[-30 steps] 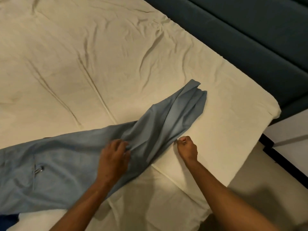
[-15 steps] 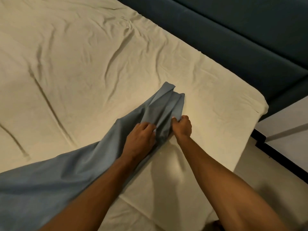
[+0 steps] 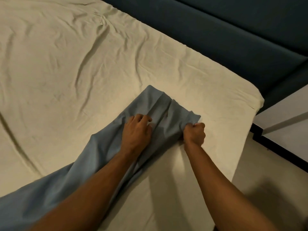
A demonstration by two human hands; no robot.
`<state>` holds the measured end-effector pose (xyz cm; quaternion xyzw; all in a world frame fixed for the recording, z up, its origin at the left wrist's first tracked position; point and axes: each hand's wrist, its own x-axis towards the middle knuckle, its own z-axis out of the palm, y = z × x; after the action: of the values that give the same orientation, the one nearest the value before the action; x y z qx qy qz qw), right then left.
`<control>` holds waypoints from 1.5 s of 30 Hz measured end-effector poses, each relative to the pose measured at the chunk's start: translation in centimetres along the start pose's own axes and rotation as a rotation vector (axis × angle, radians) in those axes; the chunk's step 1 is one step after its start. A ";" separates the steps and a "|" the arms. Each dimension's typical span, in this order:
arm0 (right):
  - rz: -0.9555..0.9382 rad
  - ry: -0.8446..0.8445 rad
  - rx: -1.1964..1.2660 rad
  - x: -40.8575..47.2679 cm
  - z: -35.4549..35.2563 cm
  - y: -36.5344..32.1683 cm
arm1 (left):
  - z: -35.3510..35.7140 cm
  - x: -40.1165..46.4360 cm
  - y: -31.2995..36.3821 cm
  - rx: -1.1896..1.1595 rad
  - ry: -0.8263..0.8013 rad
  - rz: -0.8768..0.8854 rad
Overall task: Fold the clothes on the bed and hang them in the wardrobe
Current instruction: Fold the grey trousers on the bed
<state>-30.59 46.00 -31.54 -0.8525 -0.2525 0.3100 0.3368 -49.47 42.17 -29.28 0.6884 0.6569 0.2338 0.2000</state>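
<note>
A pair of light blue trousers (image 3: 93, 165) lies stretched across the cream bed sheet (image 3: 70, 67), running from the lower left up to the leg ends near the middle. My left hand (image 3: 137, 130) grips the cloth of one leg close to its end, fingers curled into the fabric. My right hand (image 3: 194, 134) is a fist that pinches the edge of the other leg end at its right side. The two leg ends lie spread apart between my hands. The waist part runs out of view at the lower left.
A dark blue padded headboard (image 3: 233, 35) runs along the top right. The mattress corner (image 3: 256, 100) is at the right, with a white bedside surface (image 3: 283, 120) with a dark edge beyond it and pale floor (image 3: 266, 189) below.
Both hands slid up the trouser legs to the leg ends. The bunched ends have been pulled apart and now lie wider and flatter on the sheet.
</note>
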 end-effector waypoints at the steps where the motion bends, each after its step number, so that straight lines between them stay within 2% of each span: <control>1: -0.028 0.016 0.000 0.5 -0.4 -0.6 | 0.1 0.4 0.1 0.006 -0.007 -0.005; 3: -0.078 0.060 0.007 1.9 -0.8 -1.7 | 0.7 1.6 0.5 0.028 -0.010 -0.014; 5: -0.153 0.034 -0.033 3.0 -0.8 -2.7 | 1.4 2.7 0.9 0.035 0.008 -0.029; 9: -0.308 -0.178 -0.435 4.8 -0.5 -3.5 | 2.8 4.8 1.5 0.077 -0.039 -0.070; 11: -0.344 -0.204 -0.567 5.6 -0.4 -3.6 | 3.5 5.5 1.6 0.142 -0.116 -0.074; 12: -0.367 -0.189 -0.553 6.0 -0.4 -3.6 | 3.8 5.8 1.6 0.162 -0.148 -0.082; 14: -0.375 -0.149 -0.308 6.7 -1.0 -3.7 | 4.1 6.5 1.3 0.115 -0.158 -0.127; 17: -0.283 -0.117 0.232 6.9 -3.1 -3.6 | 3.7 7.2 1.1 -0.083 -0.025 -0.252; 19: -0.213 -0.127 0.346 7.4 -4.8 -2.2 | 3.3 7.2 1.6 -0.116 0.055 -0.254; 23: -0.197 -0.129 0.070 8.5 -7.3 0.5 | 2.9 6.6 1.9 -0.147 0.080 -0.169; 29: -0.316 -0.067 -0.288 8.9 -9.0 1.6 | 3.0 6.1 3.1 -0.173 0.106 -0.118; 32: -0.432 -0.028 -0.361 8.7 -8.8 1.0 | 2.9 6.1 3.2 -0.174 0.096 -0.090; 36: -0.663 -0.190 -0.458 7.3 -6.5 -1.3 | 2.2 6.2 2.7 -0.192 0.141 -0.097; 39: -0.617 -0.308 -0.771 6.6 -4.5 -3.1 | 1.4 6.0 2.5 -0.203 0.158 -0.116; 40: -0.614 -0.322 -0.781 6.4 -4.0 -3.8 | 1.1 6.1 2.3 -0.212 0.178 -0.136; 42: -0.676 -0.292 -0.591 5.9 -3.9 -5.4 | 0.3 6.2 2.0 -0.234 0.231 -0.191; 45: -0.820 -0.305 -0.082 4.2 -5.9 -7.4 | -1.1 6.3 1.6 -0.260 0.297 -0.235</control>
<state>-25.25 50.98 -24.19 -0.6390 -0.6290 0.2626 0.3566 -48.62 48.37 -27.01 0.5336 0.7190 0.3905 0.2139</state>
